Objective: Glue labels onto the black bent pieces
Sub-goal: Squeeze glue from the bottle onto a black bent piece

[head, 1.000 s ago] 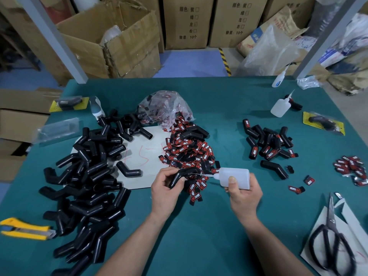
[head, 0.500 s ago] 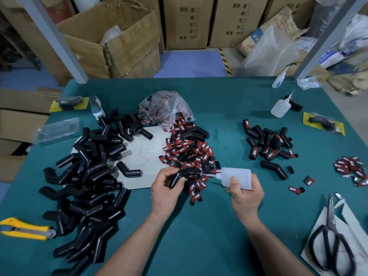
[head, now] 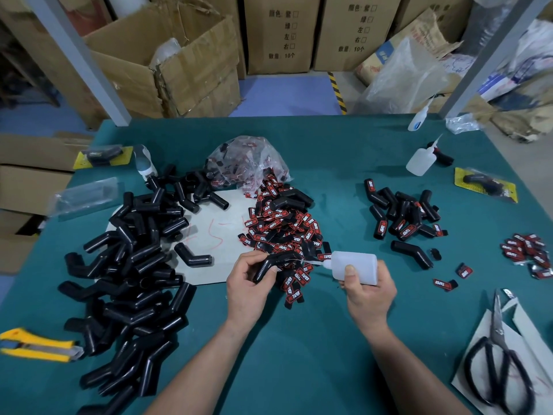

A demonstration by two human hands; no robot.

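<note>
Glue bottle (head: 356,266) has edged slightly right; else unchanged. Left hand (head: 247,286) grips black bent piece (head: 279,260) over label pile (head: 281,226), long axis left-right, projecting right of fingers. Right hand (head: 368,292) grips bottle, nozzle pointing left.

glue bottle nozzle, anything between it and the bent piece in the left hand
Nothing visible does. The right hand holds the glue bottle with its nozzle at the end of the black bent piece gripped by the left hand; the label pile lies under and behind, not between.
</note>
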